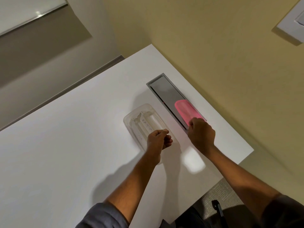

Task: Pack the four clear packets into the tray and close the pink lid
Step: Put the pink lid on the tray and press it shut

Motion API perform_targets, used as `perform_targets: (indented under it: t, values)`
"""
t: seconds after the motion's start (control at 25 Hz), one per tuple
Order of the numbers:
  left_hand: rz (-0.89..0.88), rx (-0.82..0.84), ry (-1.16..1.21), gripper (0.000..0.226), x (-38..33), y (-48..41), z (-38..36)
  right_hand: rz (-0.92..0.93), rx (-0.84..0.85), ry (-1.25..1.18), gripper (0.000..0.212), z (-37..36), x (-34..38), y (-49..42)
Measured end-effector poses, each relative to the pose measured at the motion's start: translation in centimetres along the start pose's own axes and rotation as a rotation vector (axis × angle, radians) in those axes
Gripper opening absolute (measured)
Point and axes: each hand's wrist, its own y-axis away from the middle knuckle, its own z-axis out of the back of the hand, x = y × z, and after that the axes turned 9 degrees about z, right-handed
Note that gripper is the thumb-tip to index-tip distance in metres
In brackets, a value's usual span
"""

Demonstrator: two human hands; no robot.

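Observation:
A clear plastic tray [131, 119] lies on the white table, with clear packets [144, 125] inside it, one marked with handwriting. My left hand [158, 140] hovers over the tray's near end, fingers curled and pinched together; whether it holds a packet edge is unclear. The pink lid [186, 111] rests on a grey recessed panel to the right of the tray. My right hand [201, 133] grips the lid's near end.
The grey metal panel [166, 89] is set into the white table [65, 145] near its right edge. Beyond that edge is a yellow wall. A dark chair part [217, 208] shows below the table's near right corner.

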Motion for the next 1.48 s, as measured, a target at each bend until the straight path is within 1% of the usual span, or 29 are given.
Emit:
perform_targets:
  t: [0.12, 0.2, 0.36, 0.48, 0.56, 0.68, 0.84, 1.0, 1.08, 1.16, 1.32, 1.48]
  values:
    - [0.001, 0.034, 0.008, 0.019, -0.4, 0.1, -0.3, 0.009, -0.004, -0.065, 0.011, 3.0, 1.5, -1.0]
    - [0.001, 0.038, 0.022, 0.019, -0.7, 0.2, -0.4, 0.024, -0.034, -0.132, 0.013, 4.7, 2.6, -1.4]
    - [-0.001, 0.061, 0.089, 0.019, -1.6, 0.4, -0.6, 0.083, -0.104, -0.449, 0.022, 7.9, 4.6, -1.4]
    - [0.007, 0.080, 0.162, 0.016, -2.4, 0.3, -0.5, 0.045, -0.043, -0.700, 0.027, 9.3, 5.6, -1.5]
    - [-0.027, 0.098, 0.207, 0.020, -2.8, 0.4, -0.2, 0.022, 0.017, -0.881, 0.029, 10.1, 5.9, -1.6]
    - [-0.113, 0.087, 0.268, 0.028, -2.9, 0.4, 0.8, -0.014, 0.032, -1.018, 0.030, 10.5, 5.8, -2.1]
    - [-0.178, -0.006, 0.279, 0.029, -2.4, 0.5, 2.6, -0.085, -0.039, -1.041, 0.023, 9.6, 5.5, -3.3]
    - [-0.219, -0.058, 0.274, 0.023, -1.8, 1.2, 4.5, -0.094, -0.083, -0.955, 0.018, 7.3, 5.3, -4.1]
    - [-0.216, -0.100, 0.270, 0.020, -1.6, 1.4, 5.6, -0.112, -0.046, -0.923, 0.017, 6.0, 5.3, -4.1]
    - [-0.209, -0.137, 0.265, 0.022, -1.3, 1.5, 6.6, -0.126, 0.015, -0.919, 0.017, 4.9, 5.6, -4.0]
    - [-0.217, -0.196, 0.246, 0.020, -0.6, 1.4, 8.8, -0.103, 0.114, -0.836, 0.029, 1.9, 6.0, -3.8]
    - [-0.210, -0.273, 0.209, 0.020, 0.0, 1.1, 10.2, -0.125, 0.192, -0.761, 0.030, -0.6, 6.1, -3.8]
